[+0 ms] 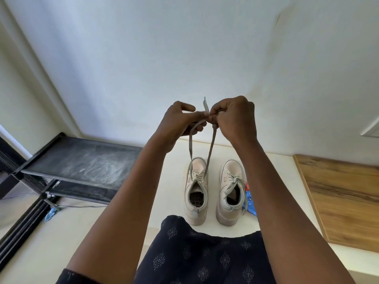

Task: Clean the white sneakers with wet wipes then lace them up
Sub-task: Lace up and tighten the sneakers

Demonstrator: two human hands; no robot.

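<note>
Two white sneakers stand side by side on the pale floor, toes toward the wall. From the left sneaker (195,189) both ends of its grey lace (211,149) run up taut to my hands, which are raised well above it. My left hand (178,121) pinches one lace end, whose tip sticks up between the hands. My right hand (234,117) grips the other end, fingers curled, touching the left hand. On the right sneaker (230,191) the lace hangs loose over the side. A blue wet wipes pack (250,202) lies partly hidden behind the right sneaker.
A black metal rack (82,160) with a dusty shelf stands at the left. A wooden board (344,193) lies on the floor at the right. The white wall (184,48) rises just beyond the sneakers. My dark patterned garment (194,253) fills the lower middle.
</note>
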